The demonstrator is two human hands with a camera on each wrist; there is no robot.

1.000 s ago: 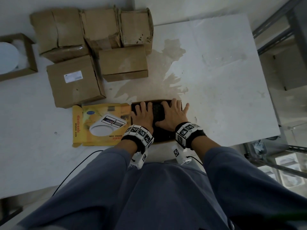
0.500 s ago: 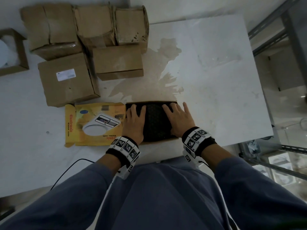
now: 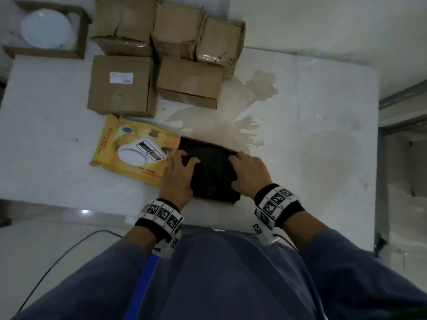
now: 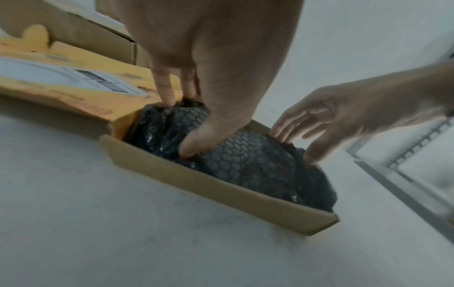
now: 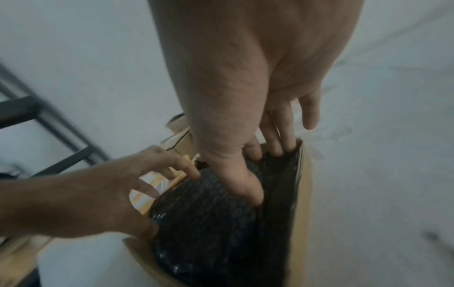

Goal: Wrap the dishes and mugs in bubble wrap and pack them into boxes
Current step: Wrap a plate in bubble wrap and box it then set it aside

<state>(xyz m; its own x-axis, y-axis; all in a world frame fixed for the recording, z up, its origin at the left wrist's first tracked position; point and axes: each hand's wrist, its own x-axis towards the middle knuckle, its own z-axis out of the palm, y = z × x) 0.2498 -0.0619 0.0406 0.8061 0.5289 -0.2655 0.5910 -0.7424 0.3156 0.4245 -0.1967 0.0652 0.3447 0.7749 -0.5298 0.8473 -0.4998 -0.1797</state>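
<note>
Bundle (image 3: pixel 211 172): black bubble wrap, lying in the open box (image 4: pixel 221 191) at the worktop's (image 3: pixel 312 158) near edge.
Left hand (image 3: pixel 178 174): fingers curled, gripping the bundle's left side.
Right hand (image 3: pixel 250 173): fingers curled, gripping its right side.

My head camera looks steeply down from above onto the white bench (image 3: pixel 300 135), far enough off to take in both forearms, my lap and the stacked cardboard boxes (image 3: pixel 147 54) at the far edge. My left wrist camera sits low and close, facing along the left hand (image 4: pixel 209 58) into the open box (image 4: pixel 221 194). My right wrist camera is equally near, facing along the right hand (image 5: pixel 245 87) from the opposite side. All three views share the black bubble-wrapped bundle (image 3: pixel 212 172) in that box; each wrist view also catches the other hand.
</note>
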